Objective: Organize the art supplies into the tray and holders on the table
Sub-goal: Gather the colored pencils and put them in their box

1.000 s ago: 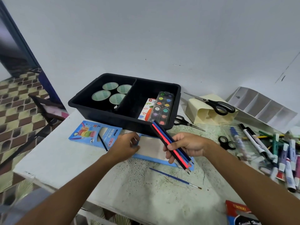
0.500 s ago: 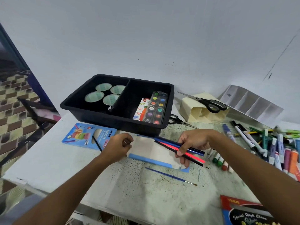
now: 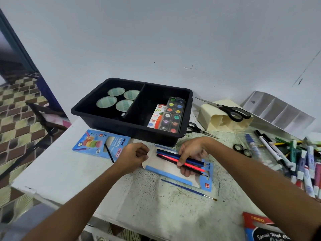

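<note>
My right hand (image 3: 192, 152) grips a bundle of coloured pencils (image 3: 180, 160), blue, red and dark, lying flat over a blue pencil box (image 3: 172, 173) with their blunt ends pointing at its open left end. My left hand (image 3: 133, 154) pinches that end's flap. Behind them stands the black two-part tray (image 3: 185, 105); several tape rolls (image 3: 118, 99) fill its left part, a paint palette (image 3: 171, 114) and a printed card its right. A cream holder (image 3: 217, 117) lies on its side with black scissors (image 3: 232, 111) on top.
A second blue pencil box (image 3: 100, 143) lies left of my hands, a thin paintbrush (image 3: 188, 189) in front. Markers and pens (image 3: 295, 157) pile up at the right near a grey divided holder (image 3: 278, 110). Smaller scissors (image 3: 199, 130) lie by the tray. A red box (image 3: 260, 226) sits bottom right.
My right hand swung the pencil bundle from steeply slanted to nearly flat over the box, blunt ends toward the open flap. My left hand stayed at the flap.
</note>
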Demonstrator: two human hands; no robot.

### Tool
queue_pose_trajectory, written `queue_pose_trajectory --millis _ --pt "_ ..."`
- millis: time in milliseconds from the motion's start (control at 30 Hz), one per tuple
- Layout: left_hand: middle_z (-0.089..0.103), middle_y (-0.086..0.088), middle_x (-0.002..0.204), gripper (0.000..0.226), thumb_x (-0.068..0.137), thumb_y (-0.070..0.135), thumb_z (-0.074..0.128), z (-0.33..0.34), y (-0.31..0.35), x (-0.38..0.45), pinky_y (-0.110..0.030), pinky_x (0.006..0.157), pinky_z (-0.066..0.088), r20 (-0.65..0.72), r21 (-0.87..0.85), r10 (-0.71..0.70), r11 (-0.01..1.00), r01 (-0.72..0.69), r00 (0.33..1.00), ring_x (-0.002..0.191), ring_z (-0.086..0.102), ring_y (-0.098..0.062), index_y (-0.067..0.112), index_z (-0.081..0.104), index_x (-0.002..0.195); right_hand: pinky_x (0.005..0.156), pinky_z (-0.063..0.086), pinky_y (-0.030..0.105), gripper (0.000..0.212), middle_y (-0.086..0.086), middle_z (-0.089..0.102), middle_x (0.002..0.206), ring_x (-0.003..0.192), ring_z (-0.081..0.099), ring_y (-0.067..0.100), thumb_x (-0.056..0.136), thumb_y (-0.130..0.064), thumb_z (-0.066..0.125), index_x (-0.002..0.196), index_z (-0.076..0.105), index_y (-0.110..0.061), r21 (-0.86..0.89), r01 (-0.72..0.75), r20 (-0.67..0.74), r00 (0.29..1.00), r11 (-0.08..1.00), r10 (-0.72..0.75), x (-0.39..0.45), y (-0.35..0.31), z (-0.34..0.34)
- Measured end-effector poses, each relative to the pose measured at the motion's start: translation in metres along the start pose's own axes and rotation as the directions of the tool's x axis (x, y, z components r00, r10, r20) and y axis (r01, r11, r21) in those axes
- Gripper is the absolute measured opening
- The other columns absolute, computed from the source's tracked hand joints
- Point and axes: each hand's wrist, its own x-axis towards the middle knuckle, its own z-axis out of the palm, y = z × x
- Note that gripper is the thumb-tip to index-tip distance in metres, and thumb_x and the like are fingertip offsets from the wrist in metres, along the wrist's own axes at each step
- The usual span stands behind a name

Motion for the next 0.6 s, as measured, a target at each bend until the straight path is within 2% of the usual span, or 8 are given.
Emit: queue_pose_trajectory --millis 67,167,200,267,333,433,500,600 --pt "0.068 0.005 0.091 0.020 0.085 0.007 0.071 0.001 0.000 0.000 -0.001 0.061 0.045 0.004 0.003 0.001 1.000 -0.001 1.000 0.078 0.061 0.002 0.012 0.069 0.104 0.078 0.059 0.044 0.022 0.019 0.071 0.090 0.083 0.070 0.029 0.097 -0.012 0.055 0.107 0.059 0.007 0.024 0.012 -0.021 1.000 1.000 -0.012 0.000 -0.003 -0.001" --pt "0.068 0.002 0.098 0.019 0.087 0.012 0.071 0.000 0.007 -0.005 -0.010 0.069 0.051 -0.015 0.098 0.063 0.993 -0.062 0.998 0.082 0.060 -0.002 0.014 0.068 0.105 0.065 0.060 0.038 0.020 0.019 0.070 0.087 0.078 0.070 0.029 0.098 -0.014 0.055 0.106 0.059 0.004 0.118 0.070 -0.072 0.996 0.991 -0.062 -0.002 -0.005 -0.001" --pt "0.067 0.001 0.101 0.020 0.086 0.013 0.072 0.001 0.011 -0.008 -0.017 0.076 0.053 -0.050 0.177 0.159 0.973 -0.148 0.986 0.086 0.059 -0.005 0.013 0.068 0.105 0.063 0.060 0.036 0.017 0.016 0.068 0.084 0.073 0.068 0.026 0.097 -0.014 0.056 0.105 0.060 0.001 0.133 0.099 -0.127 0.989 0.986 -0.082 -0.001 -0.006 0.000" --pt "0.065 -0.002 0.105 0.027 0.082 0.015 0.074 0.005 0.021 -0.017 -0.029 0.084 0.053 -0.072 0.329 0.432 0.861 -0.388 0.899 0.096 0.059 -0.014 0.012 0.068 0.107 0.059 0.058 0.032 0.012 0.010 0.064 0.079 0.063 0.063 0.020 0.095 -0.012 0.059 0.103 0.062 -0.004 0.114 0.160 -0.267 0.956 0.981 -0.124 0.004 -0.006 0.002" --pt "0.064 -0.006 0.121 0.042 0.083 0.024 0.072 0.015 0.033 -0.024 -0.032 0.099 0.046 0.041 0.409 0.585 0.729 -0.548 0.810 0.114 0.058 -0.021 0.010 0.064 0.121 0.058 0.057 0.030 0.008 0.008 0.064 0.080 0.061 0.063 0.017 0.093 -0.008 0.059 0.098 0.064 -0.008 0.060 0.194 -0.385 0.909 0.979 -0.156 0.008 -0.005 0.005" --pt "0.025 -0.007 0.159 0.068 0.098 0.050 0.043 0.037 0.037 -0.029 -0.032 0.119 0.007 0.294 0.479 0.469 0.681 -0.553 0.833 0.148 0.018 -0.022 0.012 0.027 0.152 0.061 0.055 0.029 0.016 0.010 0.067 0.083 0.065 0.063 0.019 0.091 0.000 0.051 0.095 0.065 -0.009 -0.032 0.205 -0.468 0.862 0.978 -0.196 0.007 0.000 0.009" --pt "-0.003 -0.004 0.162 0.072 0.100 0.059 0.021 0.046 0.029 -0.029 -0.033 0.119 -0.010 0.377 0.550 0.356 0.657 -0.515 0.855 0.150 -0.007 -0.019 0.016 0.001 0.155 0.061 0.053 0.028 0.027 0.011 0.069 0.085 0.065 0.064 0.018 0.091 0.006 0.041 0.094 0.064 -0.008 -0.111 0.223 -0.492 0.834 0.968 -0.248 0.002 0.006 0.010" --pt "-0.020 0.000 0.157 0.070 0.096 0.064 0.005 0.051 0.022 -0.027 -0.035 0.114 -0.022 0.403 0.587 0.325 0.625 -0.514 0.855 0.147 -0.020 -0.019 0.023 -0.018 0.147 0.067 0.054 0.026 0.034 0.009 0.071 0.085 0.070 0.067 0.017 0.087 0.009 0.040 0.087 0.066 -0.012 -0.307 0.239 -0.547 0.748 0.921 -0.376 -0.009 0.021 0.010"
